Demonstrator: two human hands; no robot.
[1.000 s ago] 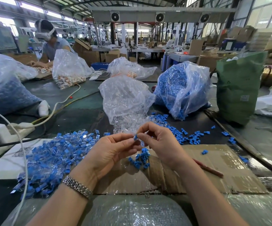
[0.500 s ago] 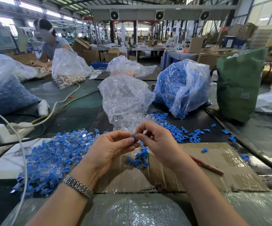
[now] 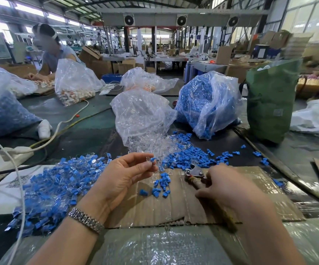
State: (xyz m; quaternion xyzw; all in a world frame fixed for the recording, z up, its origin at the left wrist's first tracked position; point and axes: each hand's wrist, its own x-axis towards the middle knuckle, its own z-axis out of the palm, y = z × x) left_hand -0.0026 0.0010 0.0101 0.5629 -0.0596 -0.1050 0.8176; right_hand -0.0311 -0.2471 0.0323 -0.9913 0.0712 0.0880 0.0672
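My left hand [image 3: 124, 175] pinches a small clear-and-blue plastic part [image 3: 151, 161] between thumb and fingertips, held above the cardboard sheet [image 3: 175, 205]. My right hand [image 3: 225, 186] lies lower on the right, fingers curled round the handle of a pair of pliers [image 3: 194, 174] whose metal jaws point left over the cardboard. A small cluster of blue pieces [image 3: 161, 185] lies on the cardboard between the hands. A big heap of assembled blue-and-clear parts [image 3: 55, 186] sits to the left.
An open clear bag spilling clear pieces [image 3: 141, 119] stands behind the hands, with a bag of blue pieces [image 3: 206, 104] and a green sack [image 3: 269, 100] to the right. Loose blue pieces [image 3: 191, 157] are scattered beyond the cardboard. White cables [image 3: 19, 180] run on the left. Another person [image 3: 53, 52] works far left.
The hands have come apart. My right hand let go of the small part, dropped to the right and took hold of the pliers. My left hand keeps the part.
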